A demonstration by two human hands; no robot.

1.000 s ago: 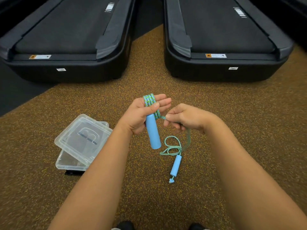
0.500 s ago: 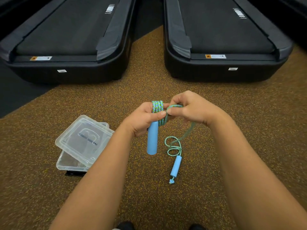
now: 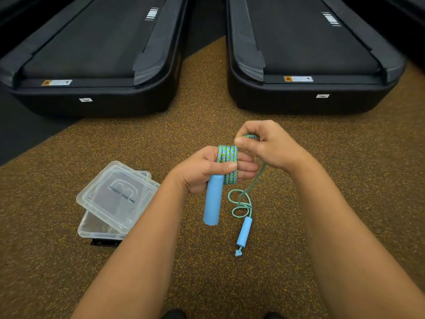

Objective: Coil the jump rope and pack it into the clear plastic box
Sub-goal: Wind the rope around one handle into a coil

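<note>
L hand (image 3: pixel 207 171): clenched around upper end of one blue handle (image 3: pixel 213 201), thumb pressed across the front; handle hangs down below my fist, tilted slightly. Several turns of the green/blue rope (image 3: pixel 227 164) wrapped around my L fingers (image 3: pixel 247 168), turns lying side by side, snug.

R hand (image 3: pixel 264 143): just above and beside L, fingers curled shut, thumb and forefinger pinching the rope where it arcs over. Free length drops from R hand to the floor (image 3: pixel 322 180), ends in a small loose loop (image 3: pixel 240 203).

Second blue handle (image 3: pixel 243 231) lies on floor below that loop, knotted rope end poking out its near end.

Clear plastic box (image 3: pixel 92 226): on floor to my L, well apart from hands; lid (image 3: pixel 117 194) rests askew on top, box partly uncovered. Two treadmills (image 3: pixel 96 54) ahead.
</note>
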